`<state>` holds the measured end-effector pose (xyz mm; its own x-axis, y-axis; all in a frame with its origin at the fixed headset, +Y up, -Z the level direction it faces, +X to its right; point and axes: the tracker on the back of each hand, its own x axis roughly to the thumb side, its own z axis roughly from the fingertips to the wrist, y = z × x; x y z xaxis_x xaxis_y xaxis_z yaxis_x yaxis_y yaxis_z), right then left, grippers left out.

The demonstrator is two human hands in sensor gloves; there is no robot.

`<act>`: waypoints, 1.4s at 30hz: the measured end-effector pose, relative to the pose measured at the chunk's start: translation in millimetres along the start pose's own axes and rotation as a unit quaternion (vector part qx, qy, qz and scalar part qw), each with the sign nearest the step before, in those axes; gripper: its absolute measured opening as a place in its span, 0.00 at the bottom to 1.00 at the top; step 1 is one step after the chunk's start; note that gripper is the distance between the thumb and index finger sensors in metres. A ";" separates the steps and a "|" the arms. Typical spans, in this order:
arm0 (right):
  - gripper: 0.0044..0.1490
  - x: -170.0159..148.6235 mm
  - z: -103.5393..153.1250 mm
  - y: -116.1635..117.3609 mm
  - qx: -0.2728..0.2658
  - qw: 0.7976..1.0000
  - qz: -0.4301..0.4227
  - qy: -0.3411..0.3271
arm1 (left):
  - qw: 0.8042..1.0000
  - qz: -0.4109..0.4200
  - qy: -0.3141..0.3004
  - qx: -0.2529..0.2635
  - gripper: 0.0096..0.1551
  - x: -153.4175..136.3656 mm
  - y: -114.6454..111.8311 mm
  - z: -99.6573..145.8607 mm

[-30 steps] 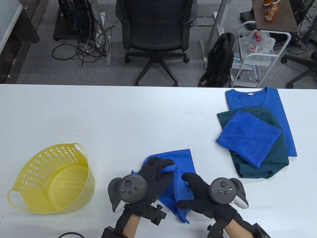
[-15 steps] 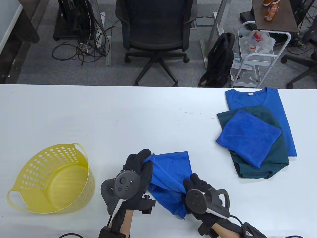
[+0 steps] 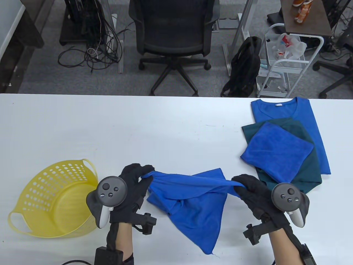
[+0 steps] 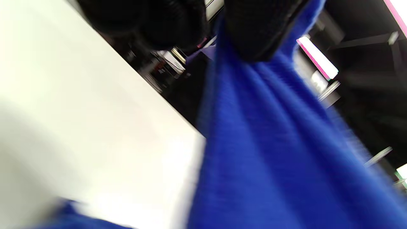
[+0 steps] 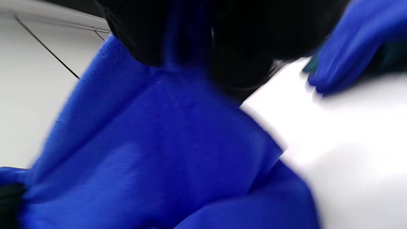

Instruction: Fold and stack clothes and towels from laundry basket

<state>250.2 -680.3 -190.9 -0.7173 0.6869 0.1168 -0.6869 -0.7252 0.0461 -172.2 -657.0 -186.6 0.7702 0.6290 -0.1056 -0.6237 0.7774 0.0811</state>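
While the white table (image 3: 110,132) carries everything, the main item is the blue towel (image 3: 193,201), stretched near the front edge between both hands, its top hem taut and the rest hanging in a loose triangle toward the person.

Left hand (image 3: 132,187) pinches one top corner; right hand (image 3: 251,193) pinches the opposite corner. Both wrist views, blurred, show gloved fingers clamped on blue cloth.

Handling, as a judgement: light, limp, slightly grippy terry or microfibre; not fragile. It sags wherever unsupported, so corners are the right holds, and it wants laying flat before folding.

Around: finished stack (image 3: 286,149) at the right — blue T-shirt lowest, dark teal garment on it, folded blue towel on top — near the right hand but apart. Yellow laundry basket (image 3: 55,198), empty, just beside the left hand. Neither blocks the open table ahead.
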 end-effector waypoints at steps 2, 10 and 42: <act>0.27 2.7 -9.2 -6.9 0.040 0.998 -0.048 0.008 | 0.999 -0.001 0.012 -0.044 0.23 3.6 0.3 -12.6; 0.27 17.5 -129.4 -19.8 0.026 0.949 -0.274 0.153 | 0.965 0.231 0.087 -0.092 0.22 35.0 -31.4 -150.4; 0.25 -43.1 18.0 34.1 0.038 0.996 0.072 -0.031 | 0.972 0.106 -0.135 -0.163 0.26 -50.7 -87.5 18.5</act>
<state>259.9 -735.5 -176.5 -0.7977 0.5727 0.1889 -0.5649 -0.8193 0.0982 -154.2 -756.8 -170.0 0.5990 0.7871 0.1475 -0.7474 0.6156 -0.2500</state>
